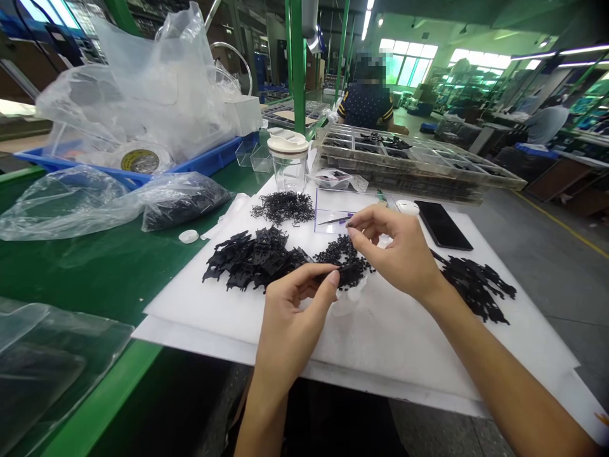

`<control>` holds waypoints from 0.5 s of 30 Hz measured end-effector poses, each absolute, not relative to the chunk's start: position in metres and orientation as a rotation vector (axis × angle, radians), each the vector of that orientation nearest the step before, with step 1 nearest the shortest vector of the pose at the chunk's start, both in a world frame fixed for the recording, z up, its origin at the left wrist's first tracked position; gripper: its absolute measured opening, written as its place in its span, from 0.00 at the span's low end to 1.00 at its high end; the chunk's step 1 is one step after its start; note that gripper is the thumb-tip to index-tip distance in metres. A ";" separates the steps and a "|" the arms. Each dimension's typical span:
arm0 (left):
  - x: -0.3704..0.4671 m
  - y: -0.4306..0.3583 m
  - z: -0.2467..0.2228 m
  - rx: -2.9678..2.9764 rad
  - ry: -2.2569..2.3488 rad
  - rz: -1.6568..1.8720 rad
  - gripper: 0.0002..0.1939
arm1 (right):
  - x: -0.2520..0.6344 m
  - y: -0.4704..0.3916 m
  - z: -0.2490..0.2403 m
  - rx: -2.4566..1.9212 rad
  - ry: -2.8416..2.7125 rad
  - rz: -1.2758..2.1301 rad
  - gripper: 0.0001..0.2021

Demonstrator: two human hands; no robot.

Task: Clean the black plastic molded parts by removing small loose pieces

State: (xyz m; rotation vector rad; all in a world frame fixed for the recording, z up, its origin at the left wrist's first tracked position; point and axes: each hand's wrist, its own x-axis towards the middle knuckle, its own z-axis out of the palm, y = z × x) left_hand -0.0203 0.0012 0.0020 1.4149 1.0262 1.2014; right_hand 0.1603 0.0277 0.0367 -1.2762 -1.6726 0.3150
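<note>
My left hand (295, 311) is closed in a pinch on a black plastic part (339, 271), mostly hidden by the fingertips. To its right and slightly higher, my right hand (399, 251) pinches a tiny dark piece (349, 225), too small to make out. Both hands hover above a white foam sheet (404, 349). Just beyond them spreads a heap of tiny black pieces (340, 251). Flat black plastic parts (257, 257) are piled to the left, with thin black pieces (284, 208) behind. More flat black parts (476, 285) lie beside my right forearm.
A lidded clear cup (290, 162), a shallow clear box (328, 219) and a black phone (443, 225) stand beyond the hands. Stacked compartment trays (404, 165) are behind. At left are a blue bin (190, 166) with plastic bags and a filled bag (185, 200). A person (365, 105) sits farther back.
</note>
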 end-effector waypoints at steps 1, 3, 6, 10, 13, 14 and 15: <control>-0.020 0.001 0.002 1.414 1.027 1.199 0.08 | 0.160 0.028 0.036 -1.276 -1.677 0.314 0.03; -0.020 0.001 0.003 1.412 1.029 1.196 0.08 | 0.160 0.027 0.036 -1.276 -1.689 0.310 0.02; -0.020 0.001 0.004 1.411 1.026 1.190 0.07 | 0.160 0.027 0.036 -1.281 -1.710 0.299 0.02; -0.022 0.000 0.004 1.416 1.024 1.188 0.07 | 0.161 0.027 0.036 -1.288 -1.727 0.296 0.02; -0.022 0.001 0.004 1.420 1.022 1.187 0.07 | 0.161 0.027 0.036 -1.285 -1.735 0.296 0.02; -0.022 0.001 0.004 1.419 1.019 1.189 0.07 | 0.161 0.027 0.036 -1.284 -1.737 0.297 0.02; -0.022 0.001 0.003 1.416 1.015 1.192 0.06 | 0.161 0.027 0.036 -1.282 -1.739 0.298 0.02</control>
